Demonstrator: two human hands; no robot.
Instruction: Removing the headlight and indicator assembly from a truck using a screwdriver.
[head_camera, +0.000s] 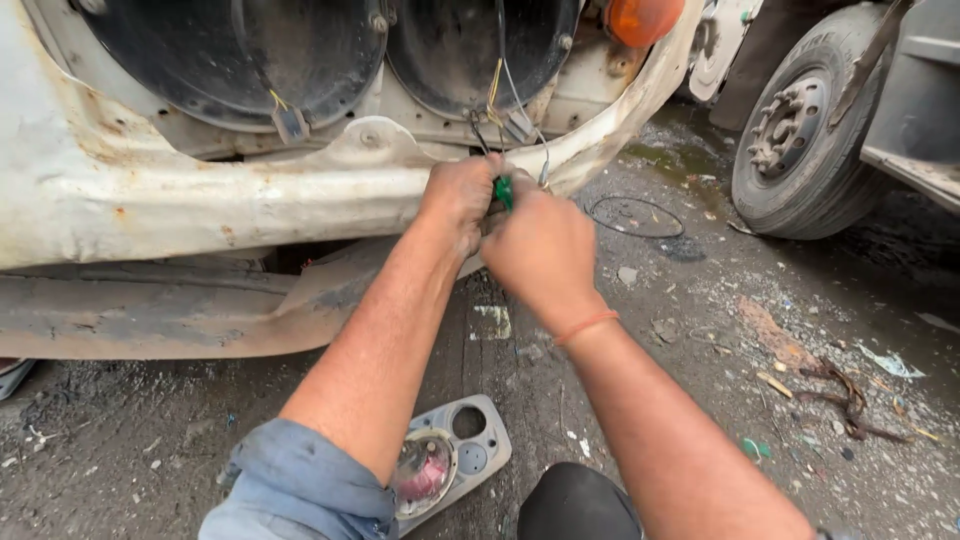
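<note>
both hands meet at the lower edge of a rusted white bumper (200, 195), just under the right of 2 round black lamp housings (470, 45). the left hand (462, 195) has its grip pressed together around a small green tool (504, 190), only a short piece of which shows between the 2 hands. the right hand (540, 245) is curled just beside and touching the left; its back faces the camera, so i cannot tell what its grip pinches. an orange band (587, 325) circles the right wrist.

thin wires (497, 85), some black and some yellow, hang out of the right housing and reach down to the hands. a grey plug (291, 124) dangles from the left housing (240, 50). an orange lamp (640, 18) sits at the bumper's top right corner.

on the dirty ground, a grey lamp bezel (450, 462) with a reddish lens lies below the left forearm. a loop of black wire (635, 216) lies on the ground right of the hands. a tyre (800, 125) of another vehicle stands well apart at the upper right.
</note>
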